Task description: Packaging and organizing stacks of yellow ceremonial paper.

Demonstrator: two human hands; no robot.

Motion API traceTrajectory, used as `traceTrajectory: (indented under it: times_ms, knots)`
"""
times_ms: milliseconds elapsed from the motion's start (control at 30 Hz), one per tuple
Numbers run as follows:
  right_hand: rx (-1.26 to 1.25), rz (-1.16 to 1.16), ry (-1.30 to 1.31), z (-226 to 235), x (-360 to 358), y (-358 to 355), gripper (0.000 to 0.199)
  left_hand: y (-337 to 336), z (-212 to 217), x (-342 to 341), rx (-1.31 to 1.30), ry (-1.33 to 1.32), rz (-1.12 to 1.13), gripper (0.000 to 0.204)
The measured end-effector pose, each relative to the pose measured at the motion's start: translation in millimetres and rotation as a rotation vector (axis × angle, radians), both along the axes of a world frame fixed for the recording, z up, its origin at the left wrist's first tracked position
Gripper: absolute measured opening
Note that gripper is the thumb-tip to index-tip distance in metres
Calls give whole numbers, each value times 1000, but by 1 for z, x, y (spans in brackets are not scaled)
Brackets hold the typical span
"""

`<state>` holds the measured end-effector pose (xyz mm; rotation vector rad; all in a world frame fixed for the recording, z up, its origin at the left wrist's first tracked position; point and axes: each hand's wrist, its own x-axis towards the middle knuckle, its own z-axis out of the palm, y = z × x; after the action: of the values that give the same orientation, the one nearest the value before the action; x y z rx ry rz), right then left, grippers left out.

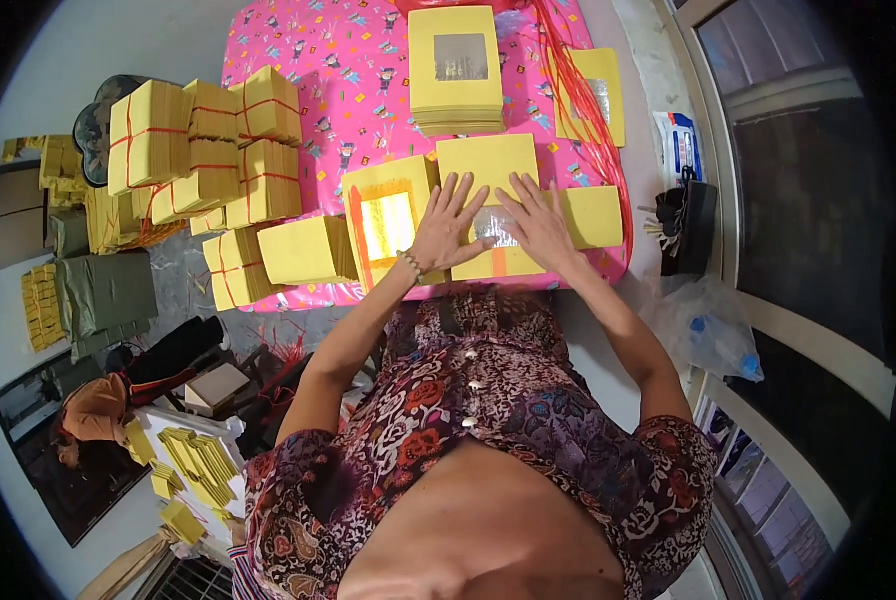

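Observation:
In front of me lies yellow paper (488,160) with a silver foil patch (492,222) in its middle and an orange strip below it. My left hand (448,228) rests flat at its left edge, fingers spread, a beaded bracelet on the wrist. Lying across its right side is my right hand (542,225), fingers also stretched out; neither hand grips anything. A yellow stack (353,180) with a shiny gold foil square (388,226) and orange-red marks sits beside my left hand. To the right of my right hand is plain yellow paper (598,215).
A thick yellow stack (456,100) with silver foil stands at the back of the pink patterned cloth (343,90). Red strands (578,90) hang down the right side. Several red-tied bundles (148,140) pile up at left. A person (98,405) is at the lower left.

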<state>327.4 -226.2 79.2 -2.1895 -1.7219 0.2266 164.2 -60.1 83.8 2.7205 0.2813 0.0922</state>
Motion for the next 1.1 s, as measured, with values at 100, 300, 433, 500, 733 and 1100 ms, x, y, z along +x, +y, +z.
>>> traceTrajectory:
  times_ms: [100,300,433,500,733,1100]
  knots:
    - [67,-19,-6,-5,14,10,52,2,4,2,91,63,24,82]
    - [250,68,-109,-11,37,25,43,13,9,19,174,-82,38,68]
    - [367,102,-149,-20,42,31,37,14,9,39,301,-114,54,58]
    - [388,74,-139,-14,35,36,32,21,-2,41,363,-133,68,58]
    - [635,-786,588,14,-28,42,57,16,8,51,419,-250,149,61]
    - [766,-981,1532,14,0,-28,29,-53,44,58,117,-247,-11,84]
